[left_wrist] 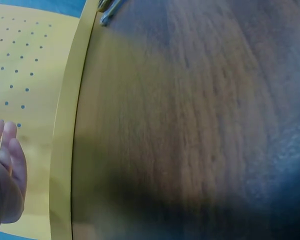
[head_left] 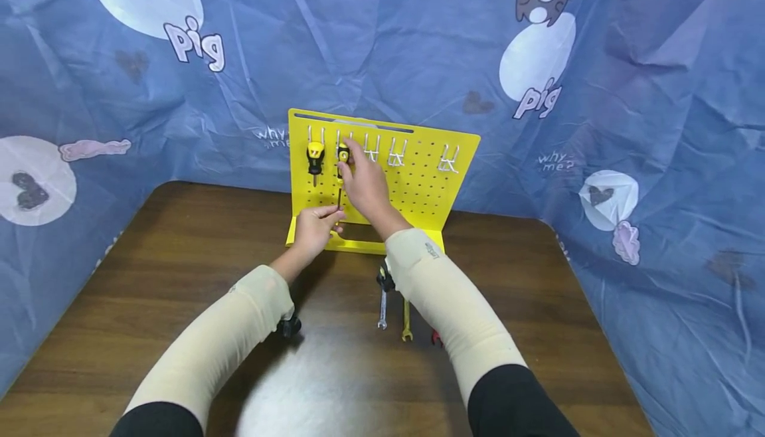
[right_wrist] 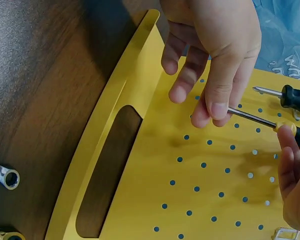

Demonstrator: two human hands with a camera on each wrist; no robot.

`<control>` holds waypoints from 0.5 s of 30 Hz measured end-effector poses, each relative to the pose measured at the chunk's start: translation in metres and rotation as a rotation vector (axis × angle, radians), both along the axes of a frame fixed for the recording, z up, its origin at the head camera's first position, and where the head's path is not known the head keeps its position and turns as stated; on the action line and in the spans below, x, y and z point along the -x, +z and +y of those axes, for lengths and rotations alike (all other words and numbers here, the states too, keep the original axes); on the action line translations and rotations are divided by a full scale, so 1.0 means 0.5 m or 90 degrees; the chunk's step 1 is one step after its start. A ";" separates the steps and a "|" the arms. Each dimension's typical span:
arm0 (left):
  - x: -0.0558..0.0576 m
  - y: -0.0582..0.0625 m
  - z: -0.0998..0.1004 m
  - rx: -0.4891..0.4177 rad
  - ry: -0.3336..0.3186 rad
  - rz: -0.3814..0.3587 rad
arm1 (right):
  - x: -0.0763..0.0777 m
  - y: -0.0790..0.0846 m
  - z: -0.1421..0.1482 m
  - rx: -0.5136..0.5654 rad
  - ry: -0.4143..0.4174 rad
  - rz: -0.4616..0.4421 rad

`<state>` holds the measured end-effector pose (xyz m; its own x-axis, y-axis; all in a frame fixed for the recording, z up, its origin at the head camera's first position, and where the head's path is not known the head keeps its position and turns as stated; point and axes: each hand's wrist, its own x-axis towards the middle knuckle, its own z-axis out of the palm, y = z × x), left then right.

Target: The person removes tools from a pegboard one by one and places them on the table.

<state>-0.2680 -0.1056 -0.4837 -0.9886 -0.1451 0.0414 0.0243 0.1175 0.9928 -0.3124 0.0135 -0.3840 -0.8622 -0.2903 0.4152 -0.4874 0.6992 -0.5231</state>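
Observation:
In front of the yellow pegboard [head_left: 418, 191], a screwdriver with a yellow-and-black handle [head_left: 343, 153] is held by both hands, its shaft pointing down. My right hand [head_left: 367, 183] grips the handle close to a pair of metal hooks on the board. Lower down, the thumb and fingers of my left hand [head_left: 313, 230] pinch the end of the metal shaft [right_wrist: 252, 118], covering the tip. A shorter, stubby screwdriver [head_left: 315, 157] hangs to the left on its own hooks. The left wrist view catches only part of the left hand [left_wrist: 10, 187] at its edge.
More metal hooks [head_left: 397, 153] line the board's top row, with another pair [head_left: 448, 158] at far right. On the wooden table [head_left: 514, 331] lie a silver wrench [head_left: 383, 311], a yellow wrench [head_left: 407, 323] and a red one [head_left: 437, 337], partly behind the right forearm. A blue patterned cloth [head_left: 418, 38] hangs behind.

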 end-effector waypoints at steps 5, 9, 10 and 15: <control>-0.010 0.000 -0.001 0.024 -0.003 0.027 | -0.010 0.009 0.006 -0.004 0.016 -0.007; -0.022 -0.003 -0.005 0.034 -0.005 0.022 | -0.022 0.008 0.010 0.011 0.033 -0.036; -0.025 -0.002 -0.005 0.035 -0.008 0.021 | -0.024 0.008 0.011 0.014 0.035 -0.038; -0.035 0.006 -0.006 0.033 -0.015 0.039 | -0.026 0.007 0.011 0.028 0.042 -0.031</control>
